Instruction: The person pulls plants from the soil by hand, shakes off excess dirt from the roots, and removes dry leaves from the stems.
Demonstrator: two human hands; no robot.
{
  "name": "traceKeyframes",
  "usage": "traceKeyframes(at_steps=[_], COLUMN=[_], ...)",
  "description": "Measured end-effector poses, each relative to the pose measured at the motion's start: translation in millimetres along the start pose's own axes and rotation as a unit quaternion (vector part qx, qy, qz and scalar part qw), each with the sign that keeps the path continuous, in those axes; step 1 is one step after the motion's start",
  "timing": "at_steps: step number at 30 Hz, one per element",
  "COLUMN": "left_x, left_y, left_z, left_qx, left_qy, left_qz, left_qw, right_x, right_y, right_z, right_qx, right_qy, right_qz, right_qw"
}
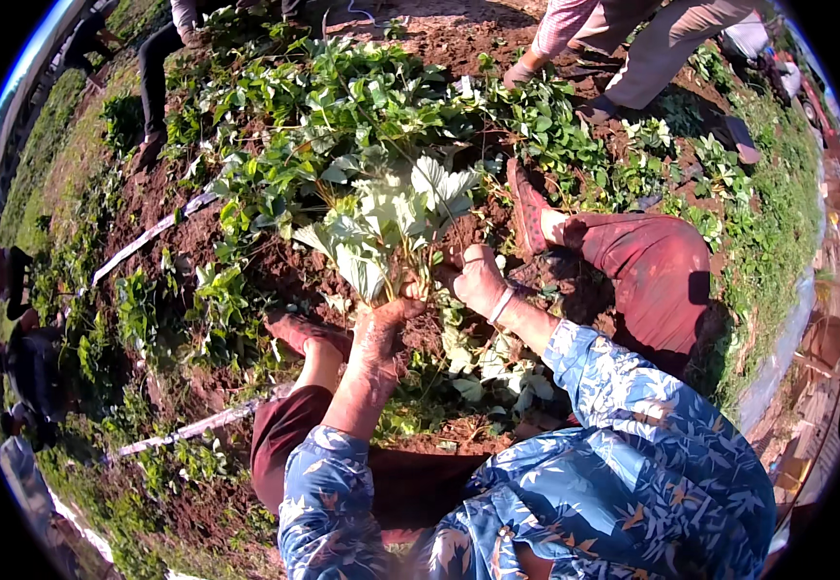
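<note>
My left hand (385, 312) is closed around the stems of a bunch of leafy plants (391, 225), whose pale leaf undersides fan out above the fist. Just right of it is my right hand (479, 279), with curled fingers and a band at the wrist; its fingertips are in shadow near the base of the bunch, and whether they grip anything cannot be told. Loose cut or pulled plants (492, 370) lie on the soil between my legs, below both hands.
Leafy plants (362, 101) grow densely ahead over reddish soil. A co-worker's gloved hand (518, 74) reaches into them at the upper right. Other people stand or crouch at upper left and far left. Pale strips (151, 235) cross the ground at left. My shoes flank the work area.
</note>
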State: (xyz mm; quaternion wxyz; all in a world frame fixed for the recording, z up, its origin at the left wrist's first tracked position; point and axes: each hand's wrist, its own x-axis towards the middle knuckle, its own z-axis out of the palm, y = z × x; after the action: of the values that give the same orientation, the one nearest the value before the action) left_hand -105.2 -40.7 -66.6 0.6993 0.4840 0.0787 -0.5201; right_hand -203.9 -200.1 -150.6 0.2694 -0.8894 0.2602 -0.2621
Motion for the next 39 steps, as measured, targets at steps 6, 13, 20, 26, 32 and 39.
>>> traceKeyframes(at_steps=[6, 13, 20, 26, 32, 39], left_x=[7.0, 13.1, 6.8, -3.8, -3.3, 5.2], left_y=[2.6, 14.0, 79.0, 88.5, 76.7, 75.7], left_z=[-15.3, 3.3, -26.1, -35.7, -45.2, -45.5], left_qx=[-0.058, 0.044, -0.03, -0.054, -0.05, -0.037], left_qy=[-0.02, 0.039, 0.204, 0.168, 0.124, 0.164], left_qz=[0.024, 0.096, 0.154, 0.185, 0.228, 0.22], left_qw=[0.998, 0.994, 0.966, 0.967, 0.964, 0.961], right_x=[26.0, 54.7, 28.0, 2.7, 18.8, -5.5], right_y=[5.1, -43.5, 42.1, 105.7, 98.9, 160.8], right_z=[-30.2, -34.9, -32.8, -50.9, -7.2, 133.1], right_qx=[0.51, 0.604, 0.322, -0.322, 0.127, 0.174], right_qy=[-0.234, -0.253, -0.359, -0.358, -0.282, -0.291], right_qz=[0.318, 0.303, 0.24, 0.18, 0.328, 0.521], right_qw=[0.764, 0.692, 0.843, 0.858, 0.892, 0.783])
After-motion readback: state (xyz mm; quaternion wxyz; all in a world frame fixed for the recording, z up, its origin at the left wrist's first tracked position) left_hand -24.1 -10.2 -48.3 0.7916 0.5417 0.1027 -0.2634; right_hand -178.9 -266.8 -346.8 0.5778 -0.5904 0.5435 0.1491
